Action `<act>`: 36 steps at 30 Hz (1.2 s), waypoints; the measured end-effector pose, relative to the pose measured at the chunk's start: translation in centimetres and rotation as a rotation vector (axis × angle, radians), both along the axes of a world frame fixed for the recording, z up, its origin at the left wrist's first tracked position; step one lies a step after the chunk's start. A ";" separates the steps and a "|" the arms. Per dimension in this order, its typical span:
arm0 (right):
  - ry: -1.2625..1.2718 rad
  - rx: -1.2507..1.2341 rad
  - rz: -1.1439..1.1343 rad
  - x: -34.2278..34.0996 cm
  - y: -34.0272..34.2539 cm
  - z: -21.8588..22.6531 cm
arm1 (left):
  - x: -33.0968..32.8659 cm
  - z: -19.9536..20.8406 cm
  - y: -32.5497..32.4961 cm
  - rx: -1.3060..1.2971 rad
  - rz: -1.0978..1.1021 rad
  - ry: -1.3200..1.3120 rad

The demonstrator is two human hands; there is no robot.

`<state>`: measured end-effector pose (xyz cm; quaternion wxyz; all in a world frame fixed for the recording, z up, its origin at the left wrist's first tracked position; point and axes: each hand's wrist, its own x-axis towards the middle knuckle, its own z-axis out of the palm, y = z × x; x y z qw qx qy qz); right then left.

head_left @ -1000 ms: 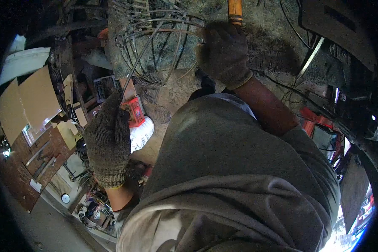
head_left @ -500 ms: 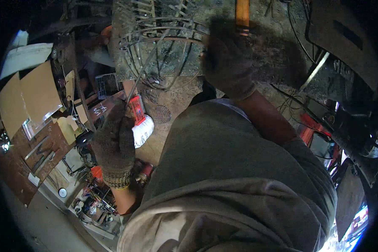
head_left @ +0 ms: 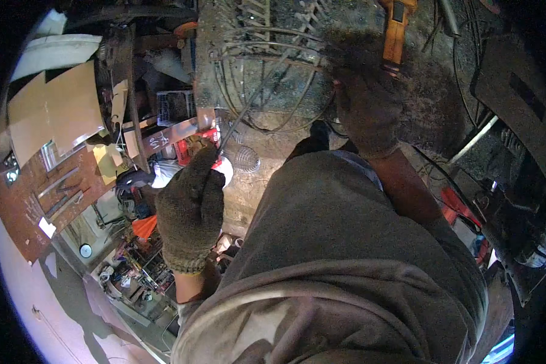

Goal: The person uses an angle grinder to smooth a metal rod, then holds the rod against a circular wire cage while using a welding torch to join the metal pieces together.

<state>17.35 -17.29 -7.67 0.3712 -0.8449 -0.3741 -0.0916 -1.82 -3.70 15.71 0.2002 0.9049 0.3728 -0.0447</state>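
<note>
My left hand [head_left: 192, 209], in a grey knitted glove, is closed on a thin metal rod [head_left: 247, 108]. The rod slants up and away across a frame of bent metal rods [head_left: 267, 59], which lies on the dark, worn worktop [head_left: 221, 91]. My right hand [head_left: 370, 112], gloved too, is at the right end of that frame with its fingers curled. Deep shadow hides its fingertips and whatever they may grip. Beyond it on the worktop lies an orange tool with a dark inset [head_left: 394, 36].
Cables [head_left: 461, 79] and a pale bar [head_left: 474, 139] lie to the right. Below the worktop are a red crate [head_left: 191, 142] and a round wire coil or grille [head_left: 246, 159] on the floor. Cardboard sheets [head_left: 54, 115] and a cluttered shelf [head_left: 136, 273] stand at left.
The whole view has shifted, so the worktop, frame and both hands appear farther right and more of the orange tool shows. My left hand still has the rod.
</note>
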 end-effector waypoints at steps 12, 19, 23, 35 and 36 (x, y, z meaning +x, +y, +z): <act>0.135 0.172 0.060 0.4 -0.2 -0.3 | -1.5 0.0 1.8 0.252 -0.427 0.155; 0.115 0.311 0.129 1.8 -1.2 0.2 | -0.7 -0.4 0.6 0.028 -0.092 0.044; 0.062 0.333 0.095 2.2 -1.6 0.4 | -1.2 -0.7 0.8 0.025 -0.047 0.011; 0.113 0.156 -0.003 3.1 -2.5 1.5 | -1.0 -1.0 0.3 0.018 -0.007 -0.004; 0.130 0.104 -0.037 3.4 -2.8 1.6 | -1.0 -1.0 0.4 0.023 -0.028 -0.010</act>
